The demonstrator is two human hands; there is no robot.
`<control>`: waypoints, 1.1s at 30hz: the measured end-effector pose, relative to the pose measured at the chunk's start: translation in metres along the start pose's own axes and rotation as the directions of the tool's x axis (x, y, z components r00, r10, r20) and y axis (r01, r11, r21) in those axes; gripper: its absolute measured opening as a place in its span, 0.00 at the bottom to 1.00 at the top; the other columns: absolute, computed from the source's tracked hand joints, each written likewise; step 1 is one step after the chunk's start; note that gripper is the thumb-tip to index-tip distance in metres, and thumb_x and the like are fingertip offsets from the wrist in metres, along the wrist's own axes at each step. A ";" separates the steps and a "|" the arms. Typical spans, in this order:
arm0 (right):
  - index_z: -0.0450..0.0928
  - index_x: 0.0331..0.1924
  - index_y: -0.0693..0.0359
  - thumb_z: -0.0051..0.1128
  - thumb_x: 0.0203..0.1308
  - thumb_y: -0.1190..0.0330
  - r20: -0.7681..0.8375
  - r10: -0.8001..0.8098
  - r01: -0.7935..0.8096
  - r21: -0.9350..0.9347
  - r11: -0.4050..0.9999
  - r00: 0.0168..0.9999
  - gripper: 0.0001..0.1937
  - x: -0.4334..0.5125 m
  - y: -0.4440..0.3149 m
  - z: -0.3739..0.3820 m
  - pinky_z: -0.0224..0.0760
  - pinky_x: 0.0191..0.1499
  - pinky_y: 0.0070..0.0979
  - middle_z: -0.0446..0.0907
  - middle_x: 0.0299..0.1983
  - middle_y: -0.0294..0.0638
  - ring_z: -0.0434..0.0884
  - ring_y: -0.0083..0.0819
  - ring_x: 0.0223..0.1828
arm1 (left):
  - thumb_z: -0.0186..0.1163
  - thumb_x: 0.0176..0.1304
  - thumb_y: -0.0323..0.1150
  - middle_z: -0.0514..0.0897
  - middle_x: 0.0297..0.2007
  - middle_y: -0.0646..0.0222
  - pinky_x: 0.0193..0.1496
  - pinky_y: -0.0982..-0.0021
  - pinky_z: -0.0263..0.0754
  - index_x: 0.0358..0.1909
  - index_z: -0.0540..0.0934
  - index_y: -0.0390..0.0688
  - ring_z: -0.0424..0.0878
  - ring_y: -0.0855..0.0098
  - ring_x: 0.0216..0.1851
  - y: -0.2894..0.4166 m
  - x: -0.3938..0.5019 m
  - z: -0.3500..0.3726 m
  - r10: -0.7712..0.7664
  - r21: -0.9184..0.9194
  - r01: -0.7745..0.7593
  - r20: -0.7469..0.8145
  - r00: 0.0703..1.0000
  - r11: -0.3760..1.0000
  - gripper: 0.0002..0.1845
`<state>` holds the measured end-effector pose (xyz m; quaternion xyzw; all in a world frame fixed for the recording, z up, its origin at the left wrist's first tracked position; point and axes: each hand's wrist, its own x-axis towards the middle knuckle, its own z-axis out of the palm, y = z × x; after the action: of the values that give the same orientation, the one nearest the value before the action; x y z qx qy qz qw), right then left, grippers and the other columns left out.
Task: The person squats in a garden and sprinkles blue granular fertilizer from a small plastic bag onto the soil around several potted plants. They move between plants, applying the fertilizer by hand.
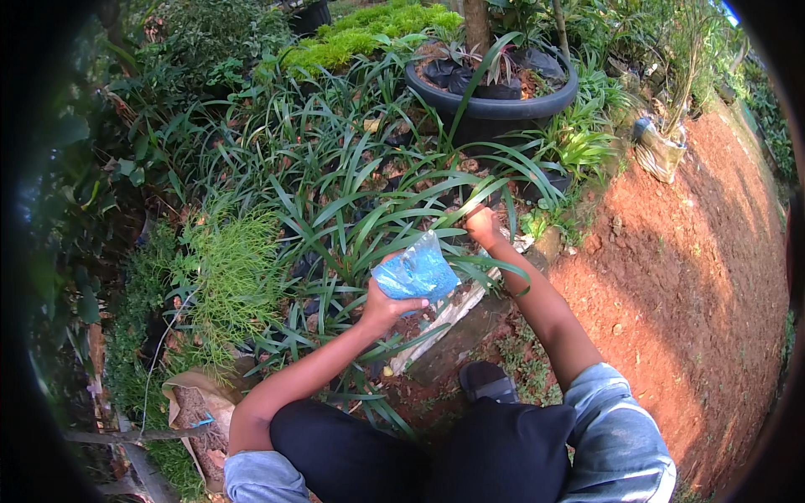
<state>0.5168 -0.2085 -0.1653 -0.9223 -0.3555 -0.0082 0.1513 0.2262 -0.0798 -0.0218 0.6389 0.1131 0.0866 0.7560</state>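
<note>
My left hand [388, 302] holds a clear plastic bag of blue granules [417, 276] over the strap-leaved plants [339, 214]. Further forward and to the right, my right hand [482, 226] reaches in among the long green leaves, near the base of a plant. Leaves cover its fingertips, so whether it holds anything does not show. Dark soil bags are partly visible between the leaves.
A large black pot [497, 108] with a trunk stands ahead. Feathery shrub [233, 276] and a soil-filled sack [210, 418] are at left. A pale edging strip [446, 317] runs below my hands. Red soil [666, 270] and a bagged plant [659, 151] lie at right.
</note>
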 end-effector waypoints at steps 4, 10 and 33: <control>0.84 0.30 0.60 0.61 0.48 0.71 0.009 0.026 -0.026 -0.054 0.998 1.000 0.06 -0.003 -0.008 -0.006 0.82 0.36 0.40 0.86 0.33 0.51 0.88 0.47 0.35 | 0.81 0.35 0.23 0.80 0.51 0.67 0.61 0.66 0.74 0.63 0.69 0.39 0.79 0.71 0.53 -0.002 -0.001 0.005 0.022 0.024 -0.021 -0.016 1.000 0.999 0.47; 0.84 0.32 0.62 0.61 0.49 0.70 -0.080 -0.001 -0.001 -0.027 1.000 0.997 0.07 -0.008 -0.020 -0.025 0.82 0.36 0.41 0.86 0.32 0.51 0.87 0.48 0.34 | 0.81 0.35 0.22 0.81 0.51 0.68 0.61 0.66 0.74 0.63 0.69 0.38 0.79 0.72 0.53 -0.003 -0.003 0.009 0.032 0.032 -0.032 -0.008 0.999 0.999 0.48; 0.80 0.26 0.61 0.56 0.50 0.74 -0.174 -0.177 0.147 -0.173 0.974 0.969 0.03 0.005 0.011 0.014 0.79 0.30 0.42 0.83 0.28 0.52 0.85 0.50 0.31 | 0.81 0.35 0.22 0.81 0.50 0.69 0.61 0.66 0.74 0.62 0.70 0.39 0.79 0.72 0.53 -0.002 -0.005 0.010 0.028 0.037 -0.028 -0.006 1.000 0.999 0.47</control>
<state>0.5263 -0.2086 -0.1806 -0.8942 -0.4122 -0.1360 0.1091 0.2243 -0.0913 -0.0214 0.6538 0.1080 0.0972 0.7426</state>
